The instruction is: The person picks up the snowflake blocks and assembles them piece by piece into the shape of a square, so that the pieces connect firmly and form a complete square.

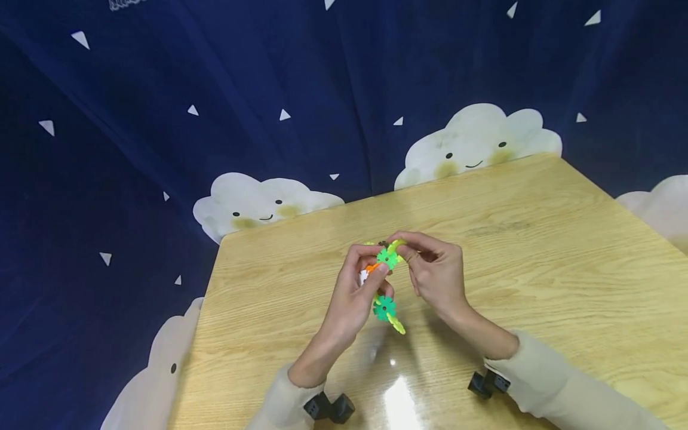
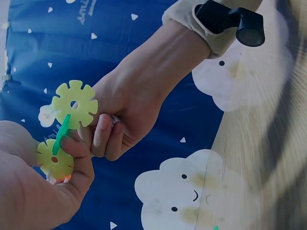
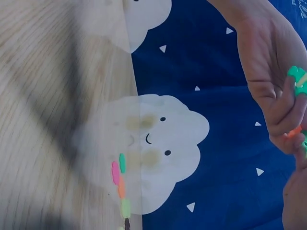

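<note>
Both hands hold a chain of slotted, flower-shaped plastic discs above the table. My left hand (image 1: pixel 344 301) grips its middle between thumb and fingers. A green disc (image 1: pixel 387 258) shows above that thumb, with an orange disc (image 1: pixel 372 268) and a white disc (image 1: pixel 362 277) beside the palm. Below the fingers hang another green disc (image 1: pixel 384 308) and a yellow disc (image 1: pixel 397 324). My right hand (image 1: pixel 438 278) pinches a yellow disc (image 1: pixel 396 245) at the upper end. In the left wrist view, a green disc (image 2: pixel 61 134) seen edge-on joins two pale yellow discs (image 2: pixel 76 104).
The wooden table (image 1: pixel 269 298) spreads beneath both hands. Behind it hangs a dark blue curtain (image 1: pixel 242 71) with clouds and triangles. Several small coloured pieces (image 3: pixel 121 187) line up near the table edge in the right wrist view. Each sleeve bears a black camera (image 1: pixel 329 408).
</note>
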Available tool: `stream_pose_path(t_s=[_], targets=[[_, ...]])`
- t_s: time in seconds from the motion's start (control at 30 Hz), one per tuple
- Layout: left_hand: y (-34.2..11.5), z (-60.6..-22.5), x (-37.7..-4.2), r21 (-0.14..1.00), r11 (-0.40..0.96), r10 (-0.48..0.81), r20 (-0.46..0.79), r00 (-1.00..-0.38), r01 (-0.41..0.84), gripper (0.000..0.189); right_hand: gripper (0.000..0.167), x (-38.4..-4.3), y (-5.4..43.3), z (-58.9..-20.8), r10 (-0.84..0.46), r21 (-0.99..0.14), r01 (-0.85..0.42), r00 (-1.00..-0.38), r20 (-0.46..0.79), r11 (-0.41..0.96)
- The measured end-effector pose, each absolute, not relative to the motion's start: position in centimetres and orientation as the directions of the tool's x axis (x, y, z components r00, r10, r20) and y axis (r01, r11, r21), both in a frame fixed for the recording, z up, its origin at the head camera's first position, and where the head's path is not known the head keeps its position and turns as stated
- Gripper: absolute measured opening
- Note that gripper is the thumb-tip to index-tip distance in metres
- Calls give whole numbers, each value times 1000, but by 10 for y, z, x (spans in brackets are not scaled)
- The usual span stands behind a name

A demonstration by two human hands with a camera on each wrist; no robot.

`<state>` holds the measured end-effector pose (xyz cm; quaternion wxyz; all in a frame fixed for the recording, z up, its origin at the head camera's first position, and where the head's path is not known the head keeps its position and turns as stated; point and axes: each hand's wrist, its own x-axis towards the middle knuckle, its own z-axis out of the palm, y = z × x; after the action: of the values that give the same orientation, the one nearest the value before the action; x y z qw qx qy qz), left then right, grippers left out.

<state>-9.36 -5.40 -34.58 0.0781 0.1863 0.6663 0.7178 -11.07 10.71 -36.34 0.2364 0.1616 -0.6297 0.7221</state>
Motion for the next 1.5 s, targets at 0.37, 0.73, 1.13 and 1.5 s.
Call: stream_pose_path(t_s=[0.37,0.73,1.13,1.5], targets=[[-57,-344,-95,995,-48,361,103,-927,92,33,12,-122,128,-363,-82,-872,-469,-872,482,-138],[-59,-345,-96,997,-49,416,74,-906,59,37,16,-128,142,-360,-203,-910,-414,-888,412,-32],[-54,-347,-98,1000,17,436,-18,-900,-12,41,9,-125,137,-364,-279,-947,-321,-907,316,-30],[-55,-348,-98,989,144,373,-34,-927,22,44,8,-132,141,-366,-295,-928,-372,-889,350,19]])
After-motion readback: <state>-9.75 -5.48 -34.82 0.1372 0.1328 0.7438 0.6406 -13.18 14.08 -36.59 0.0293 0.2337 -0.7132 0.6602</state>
